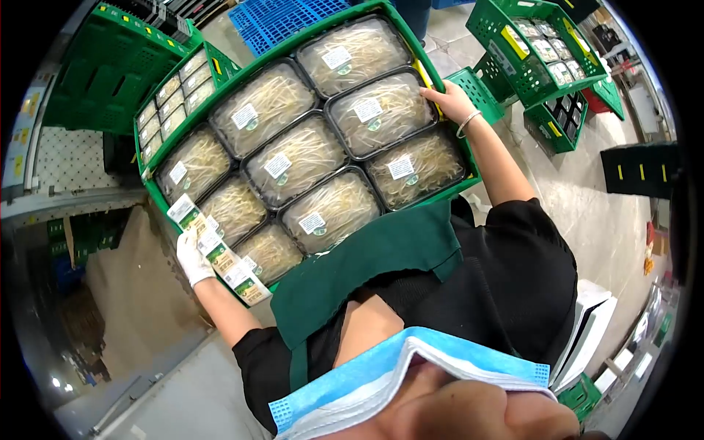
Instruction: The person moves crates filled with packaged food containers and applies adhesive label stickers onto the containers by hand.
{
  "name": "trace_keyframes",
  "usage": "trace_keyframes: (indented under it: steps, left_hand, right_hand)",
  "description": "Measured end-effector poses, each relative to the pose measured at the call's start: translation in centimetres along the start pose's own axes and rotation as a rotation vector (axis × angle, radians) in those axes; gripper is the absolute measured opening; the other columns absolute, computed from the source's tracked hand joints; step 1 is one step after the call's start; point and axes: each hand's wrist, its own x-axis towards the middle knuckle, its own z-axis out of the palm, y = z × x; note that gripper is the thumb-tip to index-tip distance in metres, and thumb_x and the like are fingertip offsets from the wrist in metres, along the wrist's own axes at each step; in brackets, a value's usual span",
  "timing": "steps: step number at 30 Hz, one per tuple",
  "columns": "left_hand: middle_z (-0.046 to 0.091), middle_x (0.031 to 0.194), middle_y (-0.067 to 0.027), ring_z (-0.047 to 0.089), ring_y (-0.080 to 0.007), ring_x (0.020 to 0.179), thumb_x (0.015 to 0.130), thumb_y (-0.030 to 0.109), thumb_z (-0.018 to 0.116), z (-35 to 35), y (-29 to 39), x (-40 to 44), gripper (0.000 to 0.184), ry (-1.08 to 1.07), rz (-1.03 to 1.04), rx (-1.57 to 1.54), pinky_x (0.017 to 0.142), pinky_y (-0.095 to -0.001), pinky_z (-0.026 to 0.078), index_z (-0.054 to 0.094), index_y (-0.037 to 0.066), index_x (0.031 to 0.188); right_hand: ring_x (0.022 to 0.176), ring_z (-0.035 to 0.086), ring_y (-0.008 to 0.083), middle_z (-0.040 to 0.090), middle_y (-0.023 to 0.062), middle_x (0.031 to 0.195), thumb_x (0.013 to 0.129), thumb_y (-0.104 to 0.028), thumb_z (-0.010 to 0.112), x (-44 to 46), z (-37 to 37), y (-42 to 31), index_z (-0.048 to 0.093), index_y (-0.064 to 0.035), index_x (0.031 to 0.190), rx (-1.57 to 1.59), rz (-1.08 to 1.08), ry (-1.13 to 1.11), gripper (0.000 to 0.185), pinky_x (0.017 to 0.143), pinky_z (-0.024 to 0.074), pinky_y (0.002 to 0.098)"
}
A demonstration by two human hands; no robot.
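Note:
A green plastic crate (473, 170) is held up in front of my body, tilted in view. Inside it sit several black trays of bean sprouts (293, 165) under clear lids, each with a white label and a small green sticker. My right hand (451, 101), bare with a bracelet at the wrist, grips the crate's right side, its fingertips reaching over the rim. At the lower left, my left hand (192, 258) wears a white glove and holds a strip of printed labels (220, 253) against the crate's left side. Some of its fingers are hidden.
Another green crate with packed trays (176, 103) stands beyond the left side. Stacked green crates (539, 55) hold more packs at the upper right. A blue pallet (282, 22) lies at the top, and a dark crate (642, 170) is at the far right.

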Motion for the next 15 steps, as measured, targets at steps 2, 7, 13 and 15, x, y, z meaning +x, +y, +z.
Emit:
trace_keyframes:
  steps: [2, 7, 13, 15]
  left_hand:
    - [0.057, 0.078, -0.0072, 0.055, -0.0157, 0.065, 0.076, 0.004, 0.055, -0.7, -0.2, -0.3, 0.008, 0.048, 0.015, 0.027, 0.059, -0.0265, 0.046, 0.053, 0.0, 0.082]
    - [0.058, 0.075, -0.0086, 0.057, -0.0173, 0.062, 0.073, 0.006, 0.057, -0.5, -0.9, 0.6, 0.01, 0.025, -0.04, -0.105, 0.055, -0.0282, 0.048, 0.055, -0.001, 0.081]
    - [0.06, 0.074, -0.0096, 0.057, -0.0252, 0.058, 0.074, 0.018, 0.053, -0.2, -5.7, 4.3, 0.018, -0.026, -0.358, -0.406, 0.052, -0.0377, 0.048, 0.057, 0.003, 0.084]
    - [0.06, 0.075, -0.0099, 0.057, -0.0217, 0.058, 0.076, 0.015, 0.051, 1.1, -4.6, 3.1, 0.014, 0.026, -0.301, -0.331, 0.052, -0.0347, 0.048, 0.057, 0.003, 0.082]
  right_hand:
    - [0.064, 0.054, 0.0142, 0.059, 0.0083, 0.072, 0.069, -0.037, 0.062, -0.9, 0.1, -0.7, 0.058, 0.0007, 0.085, -0.058, -0.025, 0.019, 0.041, 0.061, 0.0421, 0.0269]
    - [0.065, 0.056, 0.0205, 0.059, 0.0129, 0.071, 0.067, -0.041, 0.061, -0.3, -1.1, 0.5, 0.059, 0.0021, 0.08, -0.153, -0.048, 0.074, 0.045, 0.06, 0.0434, 0.0304]
    - [0.08, 0.057, 0.0289, 0.058, 0.0223, 0.083, 0.063, -0.054, 0.06, -0.3, -0.9, -7.3, 0.054, 0.0114, 0.09, -0.604, 0.056, 0.196, 0.071, 0.07, 0.043, 0.0333]
    - [0.08, 0.057, 0.0313, 0.058, 0.0224, 0.083, 0.061, -0.056, 0.059, 1.4, -1.5, -5.4, 0.054, 0.01, 0.089, -0.691, 0.103, 0.205, 0.071, 0.071, 0.0429, 0.0338]
